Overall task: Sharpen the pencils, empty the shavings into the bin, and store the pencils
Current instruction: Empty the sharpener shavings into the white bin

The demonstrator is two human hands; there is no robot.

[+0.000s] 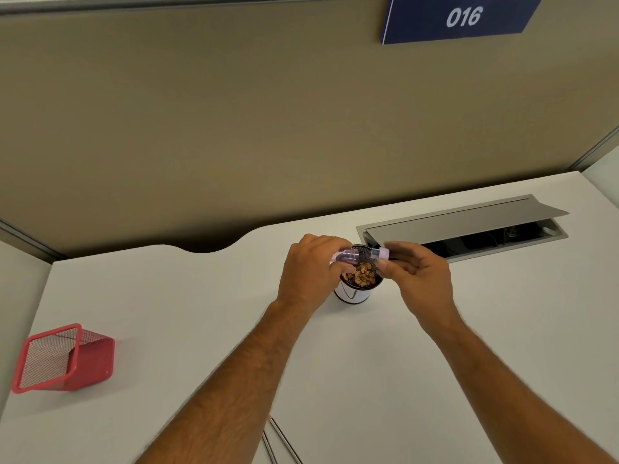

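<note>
Left hand (310,272) closed on clear lilac plastic shavings cup (348,256), right hand (417,276) pinching lilac sharpener cap (380,253) — both over small black-rimmed white bin (353,294) of shavings (361,276), pencils (281,442) at counter's (201,313) near edge, red mesh holder (63,358) far left.

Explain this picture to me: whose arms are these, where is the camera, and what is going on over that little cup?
No machine here: these are a person's two bare arms, seen from one wide-angle camera worn on the head, looking forward and down at a white desk. The left hand holds the clear purple shavings container of a pencil sharpener; the right hand holds its purple sharpener cap, pulled apart from it. Both hover over a small bin with pencil shavings inside. A red mesh pencil holder sits at the left. Pencils lie at the near edge. An open cable hatch sits behind.
</note>
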